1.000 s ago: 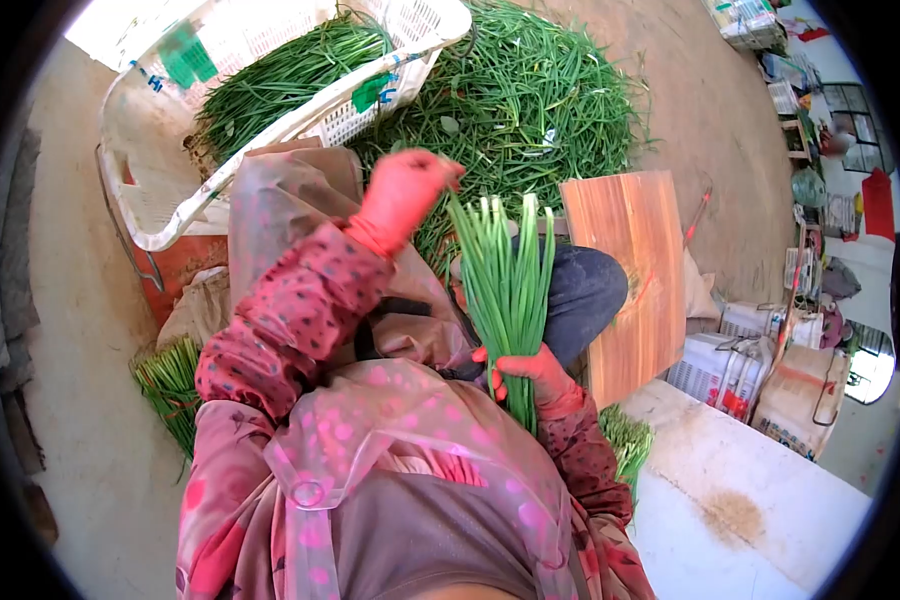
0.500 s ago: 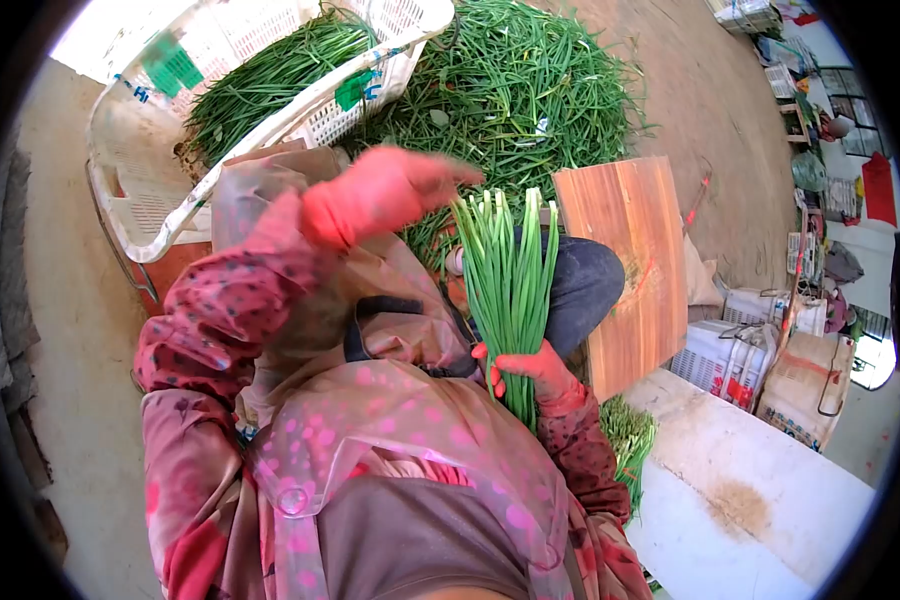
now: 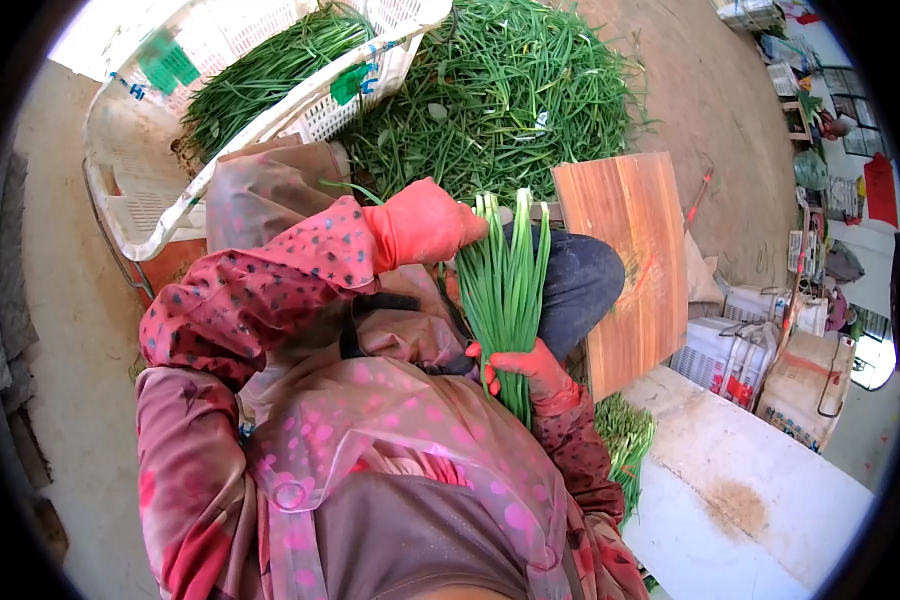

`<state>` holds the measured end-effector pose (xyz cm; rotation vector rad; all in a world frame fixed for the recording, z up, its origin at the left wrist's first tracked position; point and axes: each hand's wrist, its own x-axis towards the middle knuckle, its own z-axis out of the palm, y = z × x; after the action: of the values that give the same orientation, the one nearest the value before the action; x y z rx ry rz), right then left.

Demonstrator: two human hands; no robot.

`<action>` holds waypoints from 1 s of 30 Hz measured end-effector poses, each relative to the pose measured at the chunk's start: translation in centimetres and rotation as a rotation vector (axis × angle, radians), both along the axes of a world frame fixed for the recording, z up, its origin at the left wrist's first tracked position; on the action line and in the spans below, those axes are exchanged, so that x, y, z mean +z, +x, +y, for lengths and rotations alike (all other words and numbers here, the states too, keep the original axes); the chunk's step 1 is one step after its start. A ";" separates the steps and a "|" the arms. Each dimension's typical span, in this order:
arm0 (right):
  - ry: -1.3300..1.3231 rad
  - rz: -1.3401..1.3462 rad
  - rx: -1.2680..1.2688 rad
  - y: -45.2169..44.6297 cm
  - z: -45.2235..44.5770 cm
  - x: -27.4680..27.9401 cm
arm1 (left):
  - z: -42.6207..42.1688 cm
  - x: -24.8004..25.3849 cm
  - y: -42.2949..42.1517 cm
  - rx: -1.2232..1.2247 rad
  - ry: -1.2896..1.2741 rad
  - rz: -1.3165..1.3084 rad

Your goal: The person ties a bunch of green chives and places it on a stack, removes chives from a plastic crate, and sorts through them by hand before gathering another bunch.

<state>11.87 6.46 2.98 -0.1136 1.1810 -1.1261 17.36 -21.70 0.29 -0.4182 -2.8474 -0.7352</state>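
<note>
Now left hand [image 3: 432,222] lower, at green bunch [image 3: 500,295].

A produce-handling workspace, judging by heaped greens [image 3: 515,85], plastic basket [image 3: 135,195], stacked crates [image 3: 715,355].

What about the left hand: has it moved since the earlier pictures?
Yes: judged against the wooden board, the left hand is lower in view and nearer it.

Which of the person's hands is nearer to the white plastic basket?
Left. The left hand is at the pale ends of the green bunch, below and right of the basket in the picture; the right hand holds the bunch lower down, farther away.
</note>
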 end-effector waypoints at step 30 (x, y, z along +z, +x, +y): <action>0.077 0.087 -0.089 0.5 0.3 0.8 | 5.3 -1.7 1.7 0.455 1.374 -0.722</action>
<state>12.35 6.74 3.78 -0.0516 1.3158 -1.1614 19.08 -16.35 -1.41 0.7790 -1.9125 -2.6608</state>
